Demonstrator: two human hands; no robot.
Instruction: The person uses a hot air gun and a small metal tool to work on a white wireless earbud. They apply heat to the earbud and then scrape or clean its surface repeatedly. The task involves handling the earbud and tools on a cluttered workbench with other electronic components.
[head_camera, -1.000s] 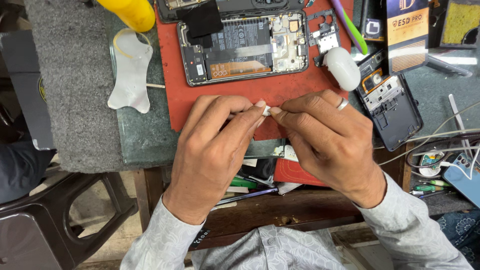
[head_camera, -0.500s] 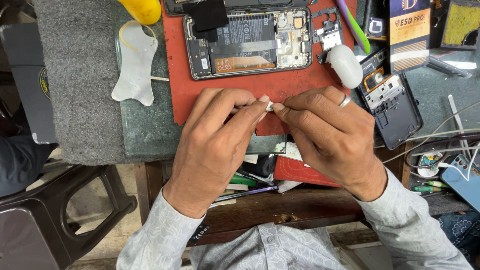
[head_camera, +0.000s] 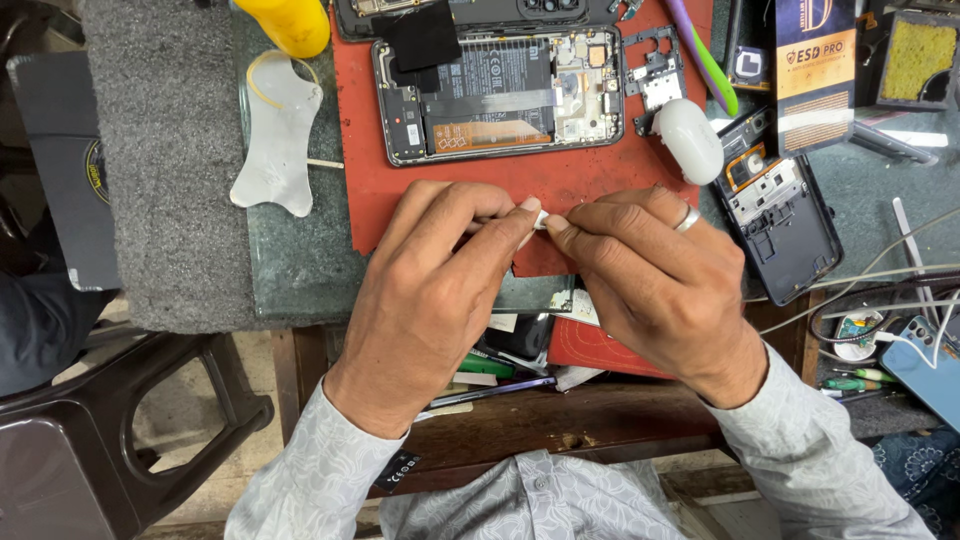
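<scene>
We see the left hand (head_camera: 430, 290) and the right hand (head_camera: 655, 285) brought together over the near edge of the red rubber work mat (head_camera: 365, 150). Their thumbs and forefingers pinch a small white scrap (head_camera: 541, 218) between them, which sits at the meeting fingertips, just above the mat. A silver ring (head_camera: 687, 218) is worn on the right hand.

Beyond the hands, on the mat, lies an opened black smartphone with its back removed (head_camera: 500, 92), circuit boards and battery exposed. Just right of it we note a white oval case (head_camera: 690, 140), and further right a dark phone frame (head_camera: 785, 220) lying on the green stone bench (head_camera: 290, 260). At left, a clear plastic spudger-like piece (head_camera: 275, 145) rests beside a grey felt pad (head_camera: 165, 170).
</scene>
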